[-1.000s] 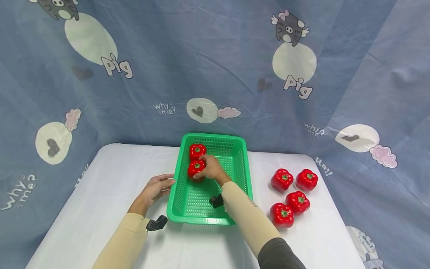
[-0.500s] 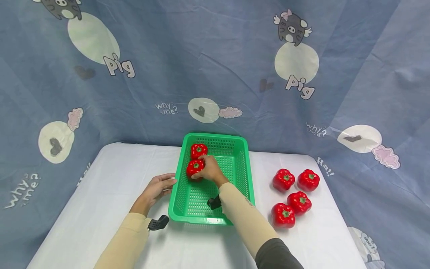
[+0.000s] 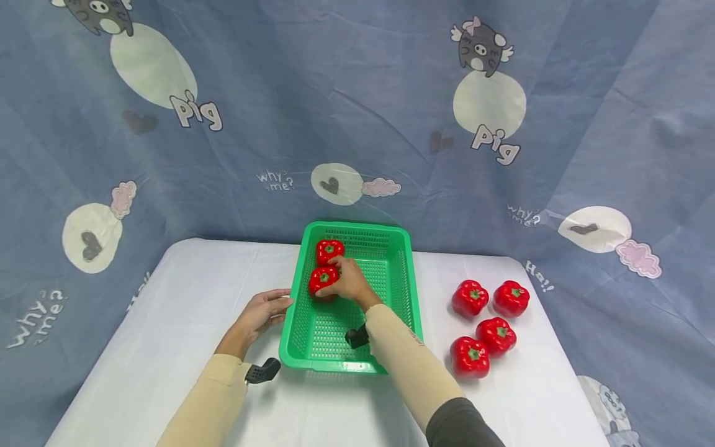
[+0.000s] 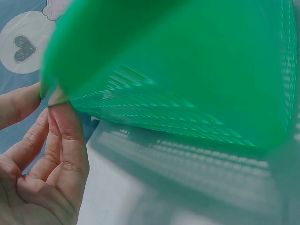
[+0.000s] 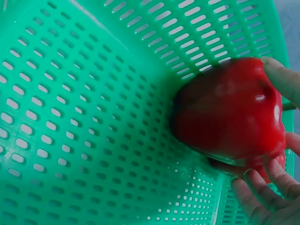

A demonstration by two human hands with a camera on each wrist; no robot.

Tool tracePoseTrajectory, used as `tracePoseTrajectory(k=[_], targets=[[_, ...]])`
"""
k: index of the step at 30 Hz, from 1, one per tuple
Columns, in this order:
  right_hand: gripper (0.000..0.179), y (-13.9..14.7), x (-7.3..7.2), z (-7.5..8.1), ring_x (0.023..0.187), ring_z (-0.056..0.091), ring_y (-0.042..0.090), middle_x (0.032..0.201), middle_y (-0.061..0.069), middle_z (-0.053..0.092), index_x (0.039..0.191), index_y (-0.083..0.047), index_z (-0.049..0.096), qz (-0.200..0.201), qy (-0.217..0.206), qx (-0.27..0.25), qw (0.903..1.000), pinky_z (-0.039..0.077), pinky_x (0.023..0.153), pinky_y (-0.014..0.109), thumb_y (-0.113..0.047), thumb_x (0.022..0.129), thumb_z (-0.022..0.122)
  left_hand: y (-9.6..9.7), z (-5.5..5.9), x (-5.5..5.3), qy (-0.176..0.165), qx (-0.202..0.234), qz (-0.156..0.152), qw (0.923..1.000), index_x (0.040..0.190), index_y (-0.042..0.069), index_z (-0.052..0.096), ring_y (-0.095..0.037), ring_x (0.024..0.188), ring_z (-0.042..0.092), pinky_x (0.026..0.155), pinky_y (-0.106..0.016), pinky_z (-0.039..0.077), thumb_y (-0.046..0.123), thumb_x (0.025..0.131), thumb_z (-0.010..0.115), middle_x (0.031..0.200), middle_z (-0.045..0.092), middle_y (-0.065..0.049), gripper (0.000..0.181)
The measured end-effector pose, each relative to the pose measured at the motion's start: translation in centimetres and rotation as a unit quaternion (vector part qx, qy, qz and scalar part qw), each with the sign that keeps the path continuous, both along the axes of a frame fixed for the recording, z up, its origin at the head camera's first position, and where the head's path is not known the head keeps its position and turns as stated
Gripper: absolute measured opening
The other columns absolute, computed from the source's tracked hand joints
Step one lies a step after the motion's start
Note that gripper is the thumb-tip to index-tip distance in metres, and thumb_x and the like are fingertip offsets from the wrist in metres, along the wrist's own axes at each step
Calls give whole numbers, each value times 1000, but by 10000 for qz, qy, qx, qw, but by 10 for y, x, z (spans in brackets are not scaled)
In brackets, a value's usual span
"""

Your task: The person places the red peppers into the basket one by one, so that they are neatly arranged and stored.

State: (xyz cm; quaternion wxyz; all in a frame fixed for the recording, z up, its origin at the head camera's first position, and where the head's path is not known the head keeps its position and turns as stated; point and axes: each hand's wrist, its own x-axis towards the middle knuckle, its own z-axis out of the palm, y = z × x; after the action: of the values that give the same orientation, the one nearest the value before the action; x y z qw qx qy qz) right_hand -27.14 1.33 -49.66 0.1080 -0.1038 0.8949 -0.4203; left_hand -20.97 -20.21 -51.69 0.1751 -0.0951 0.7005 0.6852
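Note:
The green plastic basket (image 3: pixel 335 365) sits on the white-covered table. My right hand (image 3: pixel 353 282) reaches into it and grips a red bell pepper (image 3: pixel 318 287) by its top, close to the left wall. In the right wrist view, thumb and fingers are spread around this glossy pepper (image 5: pixel 225 112), which lies against the slotted wall. Just behind it in the basket is another red bell pepper (image 3: pixel 329 250). My left hand (image 3: pixel 262 313) is at the basket's left rim; the left wrist view has its thumb and fingertips (image 4: pixel 61 117) pinching the rim.
To the right of the basket lie several loose red bell peppers (image 3: pixel 470 299) in a cluster. A blue patterned cloth (image 3: pixel 391 112) hangs behind the white table (image 3: pixel 206 279). Black wrist cameras (image 3: pixel 262 371) stick out from both forearms.
My right hand has shifted the gripped bell pepper slightly left, nearer the basket's side wall. The left hand stays at the rim, and the loose peppers have not moved.

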Motion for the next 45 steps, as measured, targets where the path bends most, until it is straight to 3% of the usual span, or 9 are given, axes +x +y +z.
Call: tracePoseTrajectory(k=[8,18,28,32,41,45], targets=[[74,14,3,4,122,47,33,131,14,49,135,-5,50,161,9,-327,9993,47,95,44,-18,72,86,0,2,0,-52,-84,-12,10000,137,-5,45,-9,84,65,75,-24,55,13,94,61,96,67,0,50],[77,45,10,18,127,42,41,141,23,42,142,-5,42,346,-279,-1010,9939,44,97,52,-14,76,82,2,1,1,-24,-134,-71,9999,138,-6,44,-9,87,65,78,-25,55,13,94,61,100,67,-1,51],[69,78,24,31,128,41,41,139,17,45,138,-10,48,326,-132,-1436,9890,38,104,52,-8,77,80,1,2,0,-3,-259,-35,9997,139,-6,42,-8,88,65,80,-25,55,15,94,61,102,67,-2,53],[69,92,30,35,128,41,44,138,19,46,138,-6,48,272,-1,-1487,9885,37,105,56,-7,77,80,2,2,0,-19,-247,-21,9997,139,-5,43,-8,88,65,80,-26,55,16,94,61,102,68,-2,53],[71,118,45,42,129,44,38,135,14,50,138,-5,48,20,223,-1274,9916,39,106,49,-10,76,82,2,5,1,-38,-102,-23,9999,139,-7,41,-9,88,66,80,-27,56,14,94,61,100,67,-2,54],[70,128,51,44,127,45,37,134,16,50,137,-3,47,18,362,-1283,9911,38,106,52,-9,76,81,2,6,0,-46,-93,-25,9999,139,-7,41,-8,88,66,81,-26,56,14,94,61,99,67,-1,54]])
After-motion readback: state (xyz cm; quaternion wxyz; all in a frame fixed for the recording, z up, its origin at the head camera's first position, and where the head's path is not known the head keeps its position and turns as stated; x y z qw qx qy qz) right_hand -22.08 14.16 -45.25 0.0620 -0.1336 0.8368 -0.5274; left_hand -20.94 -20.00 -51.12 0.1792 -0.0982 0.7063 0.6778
